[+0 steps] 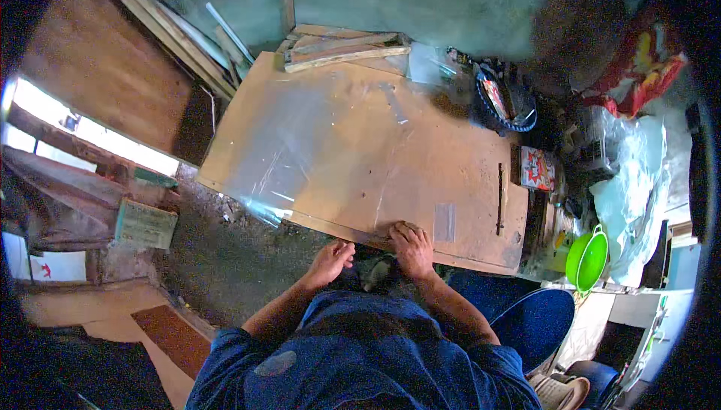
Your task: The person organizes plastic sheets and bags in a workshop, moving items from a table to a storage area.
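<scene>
A dim workroom has a blotchy grey-green wall (420,4) behind a wide tan wooden counter (353,132). Strips of wood (345,58) are stacked at its far edge. Toward the far right, a round dark-blue basket (520,128) holds a red-and-white packet (493,97) and other items too dark to make out. At the right edge is a red-and-white box (538,168), its contents hidden. Further right are a grey crate (598,151) and crumpled pale plastic sheeting (638,192); nearer is a tilted bright green basket (589,261).

The counter's front edge lies under the bent fingers of the right hand (411,246); whether they pinch something small cannot be told. A greyish rectangular patch (444,222) lies just beside it, to the right. The left hand (330,264) is near the same edge, fingers curled inward, their grip unclear.
</scene>
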The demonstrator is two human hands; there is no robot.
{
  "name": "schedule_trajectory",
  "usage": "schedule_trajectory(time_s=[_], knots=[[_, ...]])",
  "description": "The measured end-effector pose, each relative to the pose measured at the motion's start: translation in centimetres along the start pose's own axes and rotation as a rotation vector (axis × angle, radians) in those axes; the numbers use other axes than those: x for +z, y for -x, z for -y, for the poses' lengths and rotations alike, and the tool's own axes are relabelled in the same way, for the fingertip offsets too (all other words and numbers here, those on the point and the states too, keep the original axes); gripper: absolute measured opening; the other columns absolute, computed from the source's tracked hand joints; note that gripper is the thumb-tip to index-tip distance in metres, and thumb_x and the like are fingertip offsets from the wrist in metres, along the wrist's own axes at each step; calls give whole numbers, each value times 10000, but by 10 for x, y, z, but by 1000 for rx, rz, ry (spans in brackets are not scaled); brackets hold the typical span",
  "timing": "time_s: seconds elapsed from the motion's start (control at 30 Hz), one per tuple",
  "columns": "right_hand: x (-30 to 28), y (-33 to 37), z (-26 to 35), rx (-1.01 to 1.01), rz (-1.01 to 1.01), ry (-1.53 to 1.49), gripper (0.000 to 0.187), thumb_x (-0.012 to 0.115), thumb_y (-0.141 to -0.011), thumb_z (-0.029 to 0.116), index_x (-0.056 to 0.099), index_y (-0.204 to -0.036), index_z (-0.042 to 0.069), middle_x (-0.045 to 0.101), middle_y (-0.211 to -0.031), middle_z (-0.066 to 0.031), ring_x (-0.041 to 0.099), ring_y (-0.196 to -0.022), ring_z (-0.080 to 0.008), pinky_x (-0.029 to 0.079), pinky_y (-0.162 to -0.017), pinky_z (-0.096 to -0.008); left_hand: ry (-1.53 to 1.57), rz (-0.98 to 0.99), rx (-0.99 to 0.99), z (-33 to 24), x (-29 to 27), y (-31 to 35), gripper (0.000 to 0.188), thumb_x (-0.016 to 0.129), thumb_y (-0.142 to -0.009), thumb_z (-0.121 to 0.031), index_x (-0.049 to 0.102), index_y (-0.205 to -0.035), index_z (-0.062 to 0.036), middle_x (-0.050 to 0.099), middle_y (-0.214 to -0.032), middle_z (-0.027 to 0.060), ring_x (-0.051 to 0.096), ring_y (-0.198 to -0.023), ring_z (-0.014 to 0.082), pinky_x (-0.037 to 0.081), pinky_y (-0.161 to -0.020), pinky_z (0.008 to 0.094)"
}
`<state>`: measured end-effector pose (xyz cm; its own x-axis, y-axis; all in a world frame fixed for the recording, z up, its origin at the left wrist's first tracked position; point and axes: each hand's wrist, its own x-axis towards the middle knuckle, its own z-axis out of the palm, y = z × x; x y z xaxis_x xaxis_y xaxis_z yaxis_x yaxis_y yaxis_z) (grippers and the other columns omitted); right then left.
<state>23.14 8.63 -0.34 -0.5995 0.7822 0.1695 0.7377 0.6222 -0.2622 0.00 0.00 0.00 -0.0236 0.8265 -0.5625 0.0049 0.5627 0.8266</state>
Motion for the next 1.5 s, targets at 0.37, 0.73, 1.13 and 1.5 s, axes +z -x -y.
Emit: schedule_trajectory(time_s=[0.37,0.73,1.13,1.5], knots=[[-54,-34,49,-146,-244,-358,165,696,-732,91,676,-896,103,658,-953,-59,619,-898,-246,473,-745,-377,569,-75,-6,-51,15,-24,533,509,-887,-524,609,-1076,-35,643,-920,56,608,-748,146,474,-626,291],[-65,-24,50,-35,-156,-382,279,694,-763,118,638,-1031,65,616,-1075,-135,583,-983,-311,476,-829,-407,613,-231,300,-107,-87,-52,428,535,-920,-377,537,-1195,-49,660,-956,127,657,-756,185,496,-604,279],[-54,-14,48,120,-72,-458,206,671,-784,87,651,-981,31,630,-1041,-155,596,-978,-327,489,-843,-401,697,-561,129,-44,-198,-53,454,590,-892,-384,509,-1225,-87,649,-981,143,659,-749,218,495,-589,274],[-69,-80,20,208,-94,-353,139,638,-820,116,648,-948,64,648,-1021,-107,620,-931,-300,513,-808,-401,81,-973,469,-25,-216,-46,614,642,-864,-272,378,-1358,-22,461,-1271,193,536,-1076,283,449,-884,371]])
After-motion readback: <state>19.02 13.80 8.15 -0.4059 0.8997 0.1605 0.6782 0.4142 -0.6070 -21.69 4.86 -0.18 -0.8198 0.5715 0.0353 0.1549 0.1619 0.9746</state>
